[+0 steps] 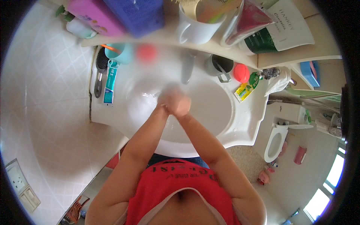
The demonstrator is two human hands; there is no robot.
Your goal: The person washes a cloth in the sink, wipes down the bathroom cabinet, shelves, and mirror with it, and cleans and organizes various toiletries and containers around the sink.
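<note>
White ceramic sink basin (213, 112) is sitting centre frame, w/ both hands over its bowl, just below the blurred grey tap (186, 67). Left hand (167, 101) & right hand (182, 105) are pressing together, clasped palm to palm; motion blur, so can't tell finger detail. On the rim, left side: black hairbrush (99, 73) lying beside a blue-white toothpaste tube (110, 83), teal cup (120, 53) behind them. Right of tap: dark grey mug (218, 66), then red round lid (241, 72) & a yellow-green sachet (246, 88). White mug (195, 28) is standing on the shelf above. White toilet (276, 140) is showing far right, well apart.
</note>
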